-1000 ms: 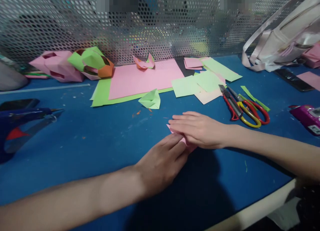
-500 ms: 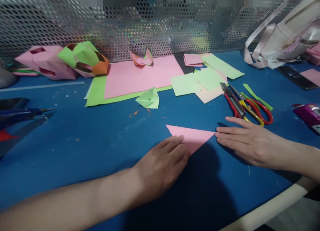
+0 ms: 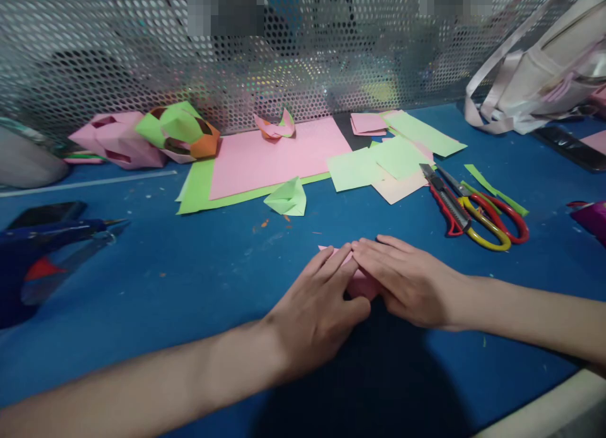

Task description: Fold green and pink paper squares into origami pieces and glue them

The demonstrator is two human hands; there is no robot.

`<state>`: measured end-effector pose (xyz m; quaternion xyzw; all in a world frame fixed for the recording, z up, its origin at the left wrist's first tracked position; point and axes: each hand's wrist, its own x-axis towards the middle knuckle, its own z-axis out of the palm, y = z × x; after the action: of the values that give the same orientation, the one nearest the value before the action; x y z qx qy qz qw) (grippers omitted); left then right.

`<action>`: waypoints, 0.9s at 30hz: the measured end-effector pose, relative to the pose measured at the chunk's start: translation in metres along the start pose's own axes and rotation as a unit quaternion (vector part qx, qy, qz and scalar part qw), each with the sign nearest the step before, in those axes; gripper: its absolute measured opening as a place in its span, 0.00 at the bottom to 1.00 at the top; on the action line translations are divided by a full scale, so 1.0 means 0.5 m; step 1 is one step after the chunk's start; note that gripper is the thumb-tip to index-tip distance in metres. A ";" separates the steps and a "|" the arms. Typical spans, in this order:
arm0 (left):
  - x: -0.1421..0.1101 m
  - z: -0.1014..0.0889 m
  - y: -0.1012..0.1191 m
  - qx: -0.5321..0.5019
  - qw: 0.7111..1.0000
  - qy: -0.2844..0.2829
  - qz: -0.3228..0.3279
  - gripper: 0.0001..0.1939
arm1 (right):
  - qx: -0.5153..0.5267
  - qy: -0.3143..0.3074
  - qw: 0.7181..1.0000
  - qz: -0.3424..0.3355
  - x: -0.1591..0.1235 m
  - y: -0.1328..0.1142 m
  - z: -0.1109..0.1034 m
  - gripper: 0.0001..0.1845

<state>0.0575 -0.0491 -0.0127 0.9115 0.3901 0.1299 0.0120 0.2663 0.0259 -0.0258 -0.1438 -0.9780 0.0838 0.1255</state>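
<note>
A folded pink paper (image 3: 362,285) lies on the blue table (image 3: 189,286), mostly hidden under both of my hands. My left hand (image 3: 317,312) rests on its left part with fingers stretched flat. Beside it, my right hand (image 3: 407,280) presses flat on the right part, fingertips meeting those of the left hand. Only a small pink corner and a patch between the hands show.
Behind lie a big pink sheet (image 3: 279,157) on a green sheet, a small folded green piece (image 3: 287,198), green and pink squares (image 3: 379,160), scissors and a cutter (image 3: 473,207), paper models (image 3: 146,135), a glue gun (image 3: 52,242), a bag (image 3: 534,78) and a mesh wall.
Half a second ago the pink triangle lay uncovered with my right hand at its right tip. My right hand has since moved left onto it, and both hands cover the paper.
</note>
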 end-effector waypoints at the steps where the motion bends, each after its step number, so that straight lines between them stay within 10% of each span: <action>1: -0.002 0.000 0.001 0.007 1.000 -0.010 -0.004 0.07 | -0.009 -0.003 1.000 -0.003 0.001 0.000 0.005 0.31; 18: -0.007 -0.025 -0.003 0.196 0.977 -0.038 -0.079 0.16 | -0.207 0.009 0.978 0.013 -0.065 -0.035 -0.051 0.28; 27: 0.001 -0.011 0.006 0.205 0.978 -0.017 -0.030 0.19 | -0.197 0.022 0.977 -0.080 0.032 -0.032 0.004 0.41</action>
<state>0.0585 -0.0512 -0.0067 0.8845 0.4354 0.0314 -0.1647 0.2467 0.0153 -0.0212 -0.0891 -0.9807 -0.1235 0.1223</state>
